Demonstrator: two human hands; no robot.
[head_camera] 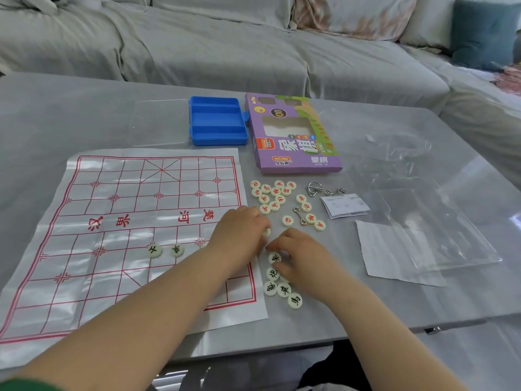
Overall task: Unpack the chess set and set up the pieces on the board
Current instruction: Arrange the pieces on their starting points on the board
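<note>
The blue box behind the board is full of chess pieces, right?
No. The head view shows the blue box behind the board, but it is empty. The pieces lie loose on the table beside the board.

The board [112, 221], a glossy white sheet printed with a red grid, lies flat on the near left part of the table. Two round cream pieces with black characters [154, 250] lie side by side on its near half. More black-marked pieces [282, 289] lie just off its right edge, and the red-marked pieces [272, 196] are loosely scattered beyond them. Toward the far edge the blue plastic case [217, 121] lies open, with the purple box [293, 136] flat on its right.
</note>
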